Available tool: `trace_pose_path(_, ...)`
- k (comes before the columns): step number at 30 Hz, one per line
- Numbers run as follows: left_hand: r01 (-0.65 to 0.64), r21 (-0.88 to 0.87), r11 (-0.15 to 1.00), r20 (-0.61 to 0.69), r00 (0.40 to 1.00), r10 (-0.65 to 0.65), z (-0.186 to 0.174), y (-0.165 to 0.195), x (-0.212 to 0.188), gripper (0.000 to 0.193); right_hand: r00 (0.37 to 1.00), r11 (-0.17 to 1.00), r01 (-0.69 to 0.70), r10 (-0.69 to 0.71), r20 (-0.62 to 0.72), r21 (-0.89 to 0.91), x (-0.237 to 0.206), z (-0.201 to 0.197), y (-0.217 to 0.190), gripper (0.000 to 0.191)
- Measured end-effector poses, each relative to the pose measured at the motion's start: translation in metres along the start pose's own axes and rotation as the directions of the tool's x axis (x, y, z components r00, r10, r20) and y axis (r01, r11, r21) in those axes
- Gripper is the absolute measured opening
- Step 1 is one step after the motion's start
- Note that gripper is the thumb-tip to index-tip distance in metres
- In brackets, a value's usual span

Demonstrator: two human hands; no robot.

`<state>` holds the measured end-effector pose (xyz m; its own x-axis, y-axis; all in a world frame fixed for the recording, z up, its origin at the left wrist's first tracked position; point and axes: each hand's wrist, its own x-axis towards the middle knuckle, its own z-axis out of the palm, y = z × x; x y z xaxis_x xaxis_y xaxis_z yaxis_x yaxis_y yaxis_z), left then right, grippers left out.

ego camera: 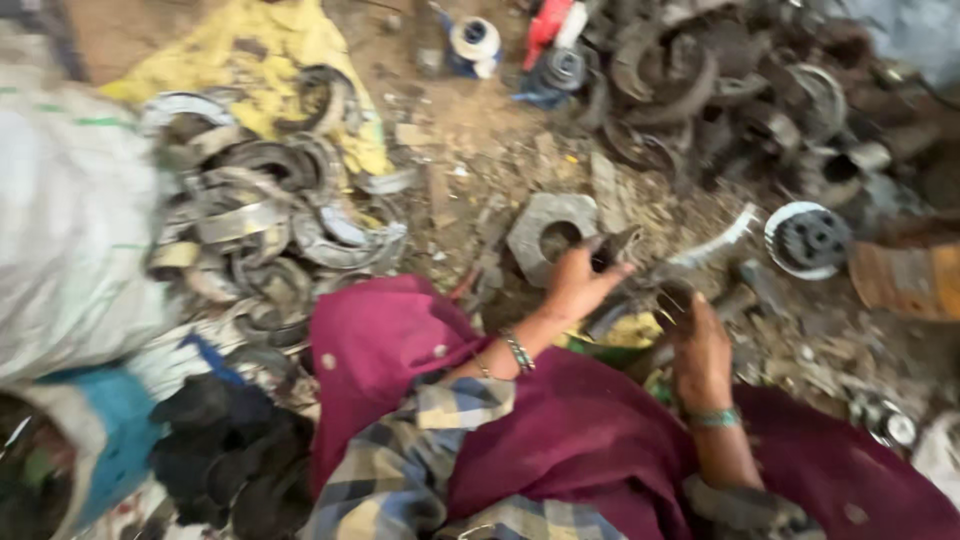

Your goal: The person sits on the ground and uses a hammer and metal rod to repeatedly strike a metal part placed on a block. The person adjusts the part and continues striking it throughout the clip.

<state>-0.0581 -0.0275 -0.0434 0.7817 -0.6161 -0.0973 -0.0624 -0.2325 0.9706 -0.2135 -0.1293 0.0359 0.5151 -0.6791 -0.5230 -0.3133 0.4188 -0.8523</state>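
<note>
The person sits on a dirt floor [470, 110] strewn with scrap metal. The left hand [578, 282] is closed around a small dark metal piece [612, 250], gripping it just in front of a grey hexagonal nut [545, 232] that lies flat on the floor. The right hand [702, 350] rests palm down with fingers loosely curled near the end of a curved pale metal strip [712, 248]; motion blur hides whether it actually grips anything, so I cannot tell. Both wrists carry beaded bracelets. A maroon cloth [580, 430] covers the lap, over a checked garment [400, 470]. A heap of curved brake shoes [260, 220] lies at the left beside a white sack [70, 220]; a darker heap of rusty parts [720, 90] fills the far right. A round toothed disc [808, 240] sits to the right.
</note>
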Motion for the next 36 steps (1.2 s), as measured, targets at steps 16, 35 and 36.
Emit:
trace_pose_path(16, -0.184, 0.099, 0.978, 0.144, 0.975, 0.168, -0.005, 0.023, -0.007, 0.098, 0.998, 0.962, 0.050, -0.059, 0.028, 0.269, 0.025, -0.016, 0.028, 0.048)
trace_pose_path(35, -0.600, 0.680, 0.421, 0.450, 0.796, 0.406, -0.012, 0.013, -0.010, 0.034, 0.980, 0.978, 0.191, -0.195, 0.037, 0.087, 0.039, -0.008, 0.024, 0.042)
trace_pose_path(36, -0.571, 0.725, 0.384, 0.422, 0.810, 0.407, -0.013, 0.009, -0.006, 0.033, 0.979, 0.977, 0.205, -0.205, -0.005, 0.059, 0.044, -0.010, 0.024, 0.041)
